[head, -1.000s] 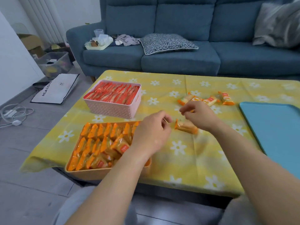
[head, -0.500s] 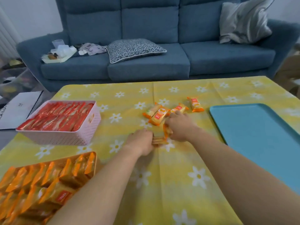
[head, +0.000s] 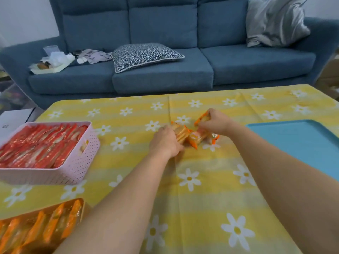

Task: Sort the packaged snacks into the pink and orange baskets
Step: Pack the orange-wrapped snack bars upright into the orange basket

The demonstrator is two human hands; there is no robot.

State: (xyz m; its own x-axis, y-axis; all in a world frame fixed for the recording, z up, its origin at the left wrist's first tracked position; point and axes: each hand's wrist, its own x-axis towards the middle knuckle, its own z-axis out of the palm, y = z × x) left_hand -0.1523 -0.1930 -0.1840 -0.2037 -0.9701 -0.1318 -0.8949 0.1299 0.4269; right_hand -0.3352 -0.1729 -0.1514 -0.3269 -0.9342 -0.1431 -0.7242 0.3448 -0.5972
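Hands [head: 166, 142] [head: 213, 121] apparently gripping crinkly oblong snack packets [head: 197, 137]

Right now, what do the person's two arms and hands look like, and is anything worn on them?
Both forearms are bare right up to the bottom edge of the picture: no sleeves show. The left hand and the right hand carry no gloves, and I see no watch, bracelet or ring. The fingers are partly hidden, so a small ring could escape me.

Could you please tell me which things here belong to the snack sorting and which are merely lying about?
Job: pink perforated plastic basket; orange basket; orange-wrapped snack packets; left hand; right hand.

Lying about: turquoise flat tray; patterned cushion; grey pillow; blue fabric sofa.
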